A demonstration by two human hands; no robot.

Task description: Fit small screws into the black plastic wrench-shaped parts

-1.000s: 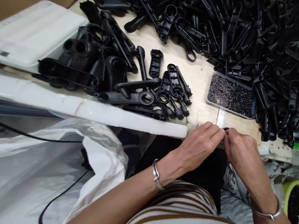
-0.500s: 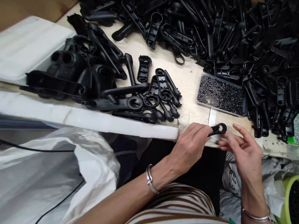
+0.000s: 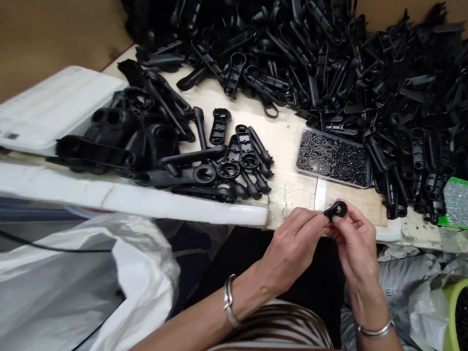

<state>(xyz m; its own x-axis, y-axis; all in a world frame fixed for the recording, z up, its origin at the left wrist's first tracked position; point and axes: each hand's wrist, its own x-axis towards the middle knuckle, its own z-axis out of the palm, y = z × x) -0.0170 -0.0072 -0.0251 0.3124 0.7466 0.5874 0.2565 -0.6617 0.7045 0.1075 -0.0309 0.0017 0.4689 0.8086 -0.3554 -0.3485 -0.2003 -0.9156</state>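
A black plastic part with a ring-shaped end point(image 3: 329, 211) is held just over the table's front edge. My left hand point(image 3: 298, 243) pinches its narrow body, most of which the fingers hide. My right hand point(image 3: 355, 242) has its thumb and fingers closed around the ring end. Whether a smaller piece sits between the right fingertips I cannot make out. Behind the hands lies a clear shallow box point(image 3: 333, 157) full of tiny dark pieces. To the left, several similar black parts point(image 3: 235, 157) rest in an overlapping group.
A big heap of black plastic parts point(image 3: 291, 51) covers the table's back. At right are a green tray point(image 3: 465, 205) of small silvery pieces and a yellow-green bucket point(image 3: 451, 303). A white lidded box point(image 3: 58, 107) stands left, with a white bag point(image 3: 143, 265) below the padded edge.
My right hand has moved left and closed on the ring end of the part, which has turned slightly in my left hand. The camera view has shifted a little.
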